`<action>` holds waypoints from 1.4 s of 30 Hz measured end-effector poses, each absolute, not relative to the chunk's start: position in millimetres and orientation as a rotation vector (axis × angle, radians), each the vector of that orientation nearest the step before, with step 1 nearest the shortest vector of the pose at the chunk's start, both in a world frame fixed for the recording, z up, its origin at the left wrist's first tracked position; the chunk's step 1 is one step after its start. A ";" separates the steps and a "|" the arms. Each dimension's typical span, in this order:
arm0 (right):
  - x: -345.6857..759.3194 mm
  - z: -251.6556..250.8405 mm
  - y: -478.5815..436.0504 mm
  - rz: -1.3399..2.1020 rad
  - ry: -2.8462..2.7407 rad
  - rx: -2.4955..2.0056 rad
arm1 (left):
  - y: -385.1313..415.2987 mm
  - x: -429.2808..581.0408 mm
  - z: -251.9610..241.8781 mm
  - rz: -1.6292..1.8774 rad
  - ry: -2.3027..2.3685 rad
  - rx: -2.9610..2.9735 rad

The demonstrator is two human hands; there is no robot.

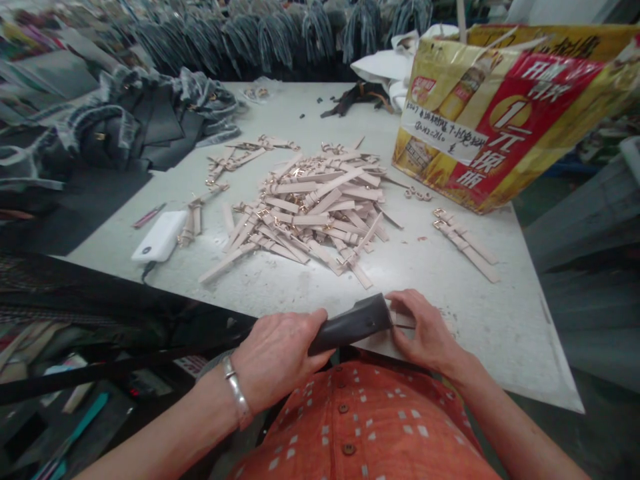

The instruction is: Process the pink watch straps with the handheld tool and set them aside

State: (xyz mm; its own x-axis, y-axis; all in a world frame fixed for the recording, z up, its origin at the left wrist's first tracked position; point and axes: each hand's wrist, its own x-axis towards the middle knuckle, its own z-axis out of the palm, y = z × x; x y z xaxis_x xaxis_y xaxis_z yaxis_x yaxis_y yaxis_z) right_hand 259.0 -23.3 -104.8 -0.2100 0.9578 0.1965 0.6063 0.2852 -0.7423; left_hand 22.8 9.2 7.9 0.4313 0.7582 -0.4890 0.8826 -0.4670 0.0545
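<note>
Head view: left fingers [319, 321] wrap a black tool [355, 325]; right fingers [411, 301] seemingly pinch a pale strap [401, 319]; loose pinching could skew it.

Strap pile [320, 207] is lying amid the surface [505, 333] | power bank [160, 237] is resting left of it | strap pair [467, 247] is lying right | carton [445, 140] is standing behind that pair | left hand [285, 353], tool [357, 323], right hand [423, 330] are lining up before the pile
</note>
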 end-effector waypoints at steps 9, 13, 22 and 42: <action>258.8 -113.5 -25.0 0.681 -1.834 -1.485 | 20.4 45.2 1.8 -0.589 1.387 2.459; 257.4 -114.0 -26.2 0.606 -1.839 -1.485 | 18.7 40.2 1.6 -0.600 1.433 2.406; 256.1 -112.3 -26.8 0.614 -1.875 -1.456 | 9.5 22.1 4.3 -0.581 1.446 2.362; 336.8 -90.9 28.1 0.178 -1.704 -1.666 | -8.9 -5.8 -11.4 -0.344 1.667 2.168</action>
